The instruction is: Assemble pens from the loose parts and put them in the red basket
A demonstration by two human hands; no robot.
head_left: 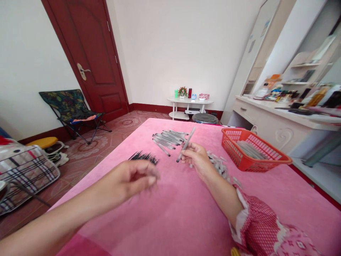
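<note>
My right hand [195, 156] is closed around a slim translucent grey pen [188, 140], held at a slant with its dark end down. My left hand [138, 176] is over the pink tabletop, fingers curled in toward the thumb. Its fingertips are smeared by motion, and anything between them cannot be made out. Just behind the left hand lies a pile of thin black pieces [144, 156], partly covered by it. Several similar grey pens with dark ends [169, 138] lie in a group farther back. Whitish translucent pieces [220, 165] are heaped beside my right wrist, partly hidden.
An orange plastic basket [247, 165] holding more translucent tubes [250, 149] stands at the right of the pink-covered table [165, 220]. Beyond are a folding chair [70, 106], a small white stand [178, 100] and a cluttered dresser [271, 119].
</note>
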